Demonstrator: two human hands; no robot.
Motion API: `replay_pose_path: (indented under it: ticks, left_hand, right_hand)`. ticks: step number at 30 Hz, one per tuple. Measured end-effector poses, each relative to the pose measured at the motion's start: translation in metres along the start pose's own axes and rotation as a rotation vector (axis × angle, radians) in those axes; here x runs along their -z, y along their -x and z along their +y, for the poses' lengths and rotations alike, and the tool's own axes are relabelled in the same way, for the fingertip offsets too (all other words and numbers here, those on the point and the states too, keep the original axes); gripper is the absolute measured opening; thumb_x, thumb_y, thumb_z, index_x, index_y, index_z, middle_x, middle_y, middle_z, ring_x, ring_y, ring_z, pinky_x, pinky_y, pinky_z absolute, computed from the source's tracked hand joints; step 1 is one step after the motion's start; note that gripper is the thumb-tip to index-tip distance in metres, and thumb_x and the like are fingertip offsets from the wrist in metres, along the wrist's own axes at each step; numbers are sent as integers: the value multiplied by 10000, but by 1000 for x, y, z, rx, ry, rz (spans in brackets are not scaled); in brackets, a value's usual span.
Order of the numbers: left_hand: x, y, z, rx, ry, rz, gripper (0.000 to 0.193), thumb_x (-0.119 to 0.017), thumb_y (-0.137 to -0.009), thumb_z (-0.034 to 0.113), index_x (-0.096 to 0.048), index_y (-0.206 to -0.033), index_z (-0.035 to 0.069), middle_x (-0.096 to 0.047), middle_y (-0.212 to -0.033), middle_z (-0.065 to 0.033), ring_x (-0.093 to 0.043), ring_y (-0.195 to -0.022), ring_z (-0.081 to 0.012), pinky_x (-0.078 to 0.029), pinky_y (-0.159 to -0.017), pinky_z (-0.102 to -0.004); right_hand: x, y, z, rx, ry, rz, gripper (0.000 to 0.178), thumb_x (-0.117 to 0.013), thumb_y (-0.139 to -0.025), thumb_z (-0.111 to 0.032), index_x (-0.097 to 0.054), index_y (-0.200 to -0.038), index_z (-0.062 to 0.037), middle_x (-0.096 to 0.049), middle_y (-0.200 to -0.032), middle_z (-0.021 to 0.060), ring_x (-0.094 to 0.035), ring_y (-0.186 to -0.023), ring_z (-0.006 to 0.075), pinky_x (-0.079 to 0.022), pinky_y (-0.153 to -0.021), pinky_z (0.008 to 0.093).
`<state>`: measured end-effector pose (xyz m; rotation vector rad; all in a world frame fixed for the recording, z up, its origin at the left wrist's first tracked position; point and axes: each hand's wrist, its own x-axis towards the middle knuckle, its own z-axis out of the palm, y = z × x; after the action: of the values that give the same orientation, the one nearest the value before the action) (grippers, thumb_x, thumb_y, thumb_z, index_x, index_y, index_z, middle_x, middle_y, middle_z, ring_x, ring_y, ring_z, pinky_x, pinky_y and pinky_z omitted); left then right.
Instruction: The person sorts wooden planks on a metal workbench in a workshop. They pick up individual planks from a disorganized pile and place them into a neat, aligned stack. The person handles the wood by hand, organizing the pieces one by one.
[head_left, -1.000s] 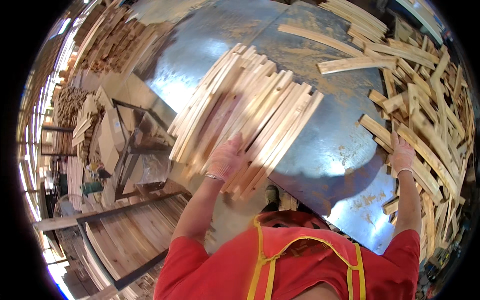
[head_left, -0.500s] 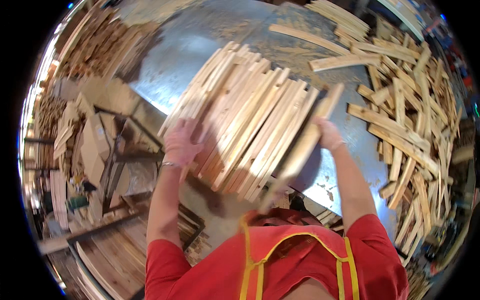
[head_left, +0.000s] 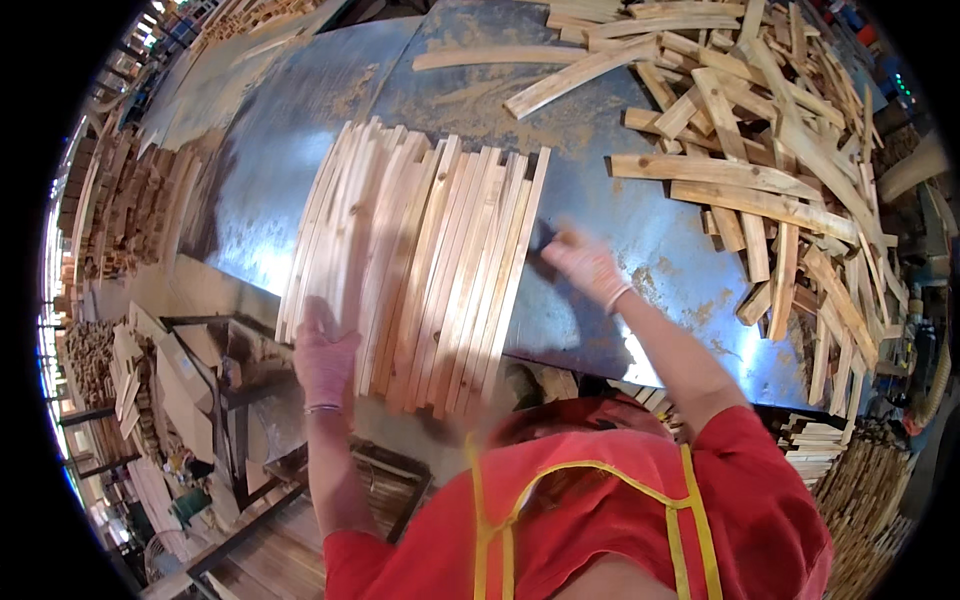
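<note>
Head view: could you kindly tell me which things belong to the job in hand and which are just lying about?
Job in hand:
row of wooden strips, left hand at one side, right hand apart
metal table beneath
jumbled wood pile, probably

Lying about:
far-left wood stacks
lower-right wood stack
cardboard-like panel

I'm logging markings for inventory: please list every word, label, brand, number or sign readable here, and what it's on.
None can be read.
The lined-up wooden strips and metal table show no legible lettering.
Anything farther off is too small or blurred.
</note>
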<state>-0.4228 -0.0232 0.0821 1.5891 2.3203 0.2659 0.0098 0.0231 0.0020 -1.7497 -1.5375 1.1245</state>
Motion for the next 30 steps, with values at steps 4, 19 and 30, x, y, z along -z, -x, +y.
replay_pose_path:
  ticks: [4,19,30]
  left_hand:
    - [-26,80,67,51,940,-70,954,-870,-798,28,-416,-1637,20,-577,-1598,-164,-560,-1457,-236,-495,-1176,-347]
    - [-106,120,126,-170,-149,22,696,-815,-864,578,-532,-1356,175,-626,-1149,-166,-661,-1086,-392,-547,-859,-518]
    - [-106,73,102,-406,-70,-119,771,-756,-914,560,-584,-1487,74,-640,-1399,-182,-653,-1203,-333,-552,-964,-439]
  right_hand:
    - [131,-38,73,371,466,430,595,-712,-882,-315,-632,-1376,5,-696,-1290,270,-646,-1211,456,-526,-1045,502]
    - [171,-36,60,235,429,-212,773,-732,-943,-318,-444,-1626,-98,-748,-1049,141,-736,-972,360,-587,-946,442]
    - [-54,2,21,-228,-510,-535,784,-698,-980,-207,-323,-1642,-16,-668,-1047,109,-612,-741,176,-535,-647,338]
